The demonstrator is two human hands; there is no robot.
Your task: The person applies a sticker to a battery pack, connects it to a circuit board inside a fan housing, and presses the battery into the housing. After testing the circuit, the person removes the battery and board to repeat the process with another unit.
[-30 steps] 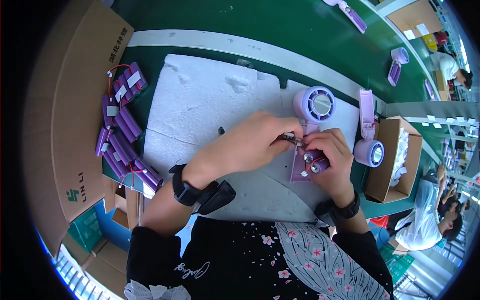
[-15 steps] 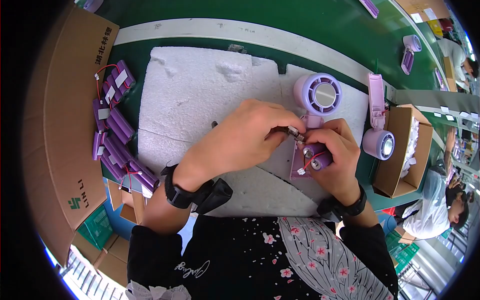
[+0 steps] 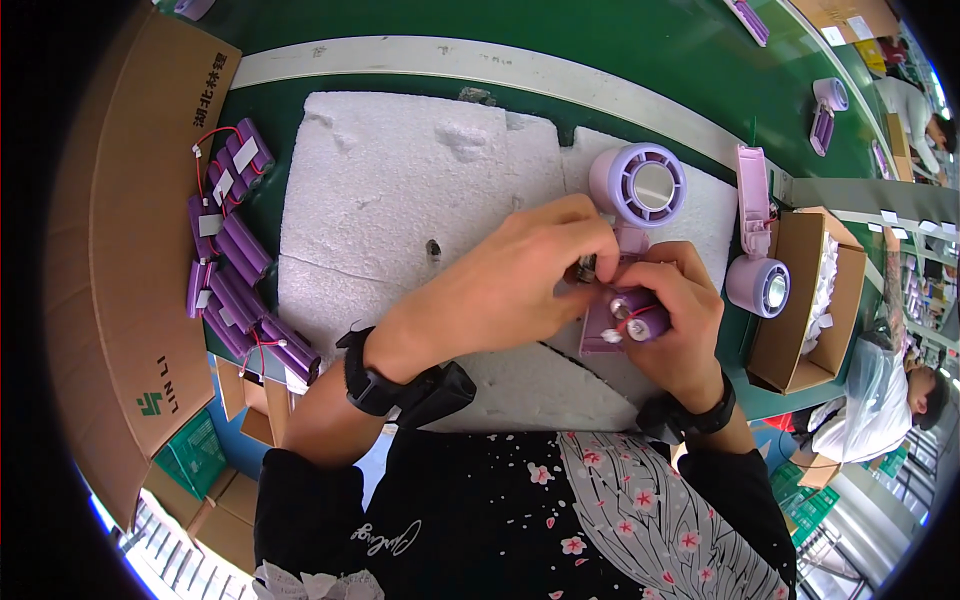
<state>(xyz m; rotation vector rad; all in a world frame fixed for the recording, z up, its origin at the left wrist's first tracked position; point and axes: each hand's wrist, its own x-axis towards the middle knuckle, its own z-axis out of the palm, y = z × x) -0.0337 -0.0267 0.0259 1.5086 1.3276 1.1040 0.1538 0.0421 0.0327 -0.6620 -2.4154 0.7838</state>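
Observation:
A purple battery pack [image 3: 645, 322] with two cells, a red wire and a small white connector is gripped in my right hand [image 3: 690, 315]. My left hand [image 3: 525, 265] pinches a small circuit board [image 3: 587, 266], mostly hidden behind its fingers, close to the pack. Under both hands lies a lilac handheld fan [image 3: 612, 188]. Its round head points away from me and its pink handle shell [image 3: 597, 335] is partly covered by the hands. The fan rests on a white foam pad [image 3: 390, 190].
Several purple battery packs [image 3: 240, 250] lie at the left beside a tall cardboard box [image 3: 130, 250]. Another fan with an opened handle [image 3: 757, 285] stands right of the pad, next to a carton [image 3: 800, 370] of white parts. More fans lie on the green belt [image 3: 690, 60]; people sit farther right.
My left hand has shifted slightly right, and its fingers now cover more of the circuit board. The battery pack has moved a little to the right in my right hand.

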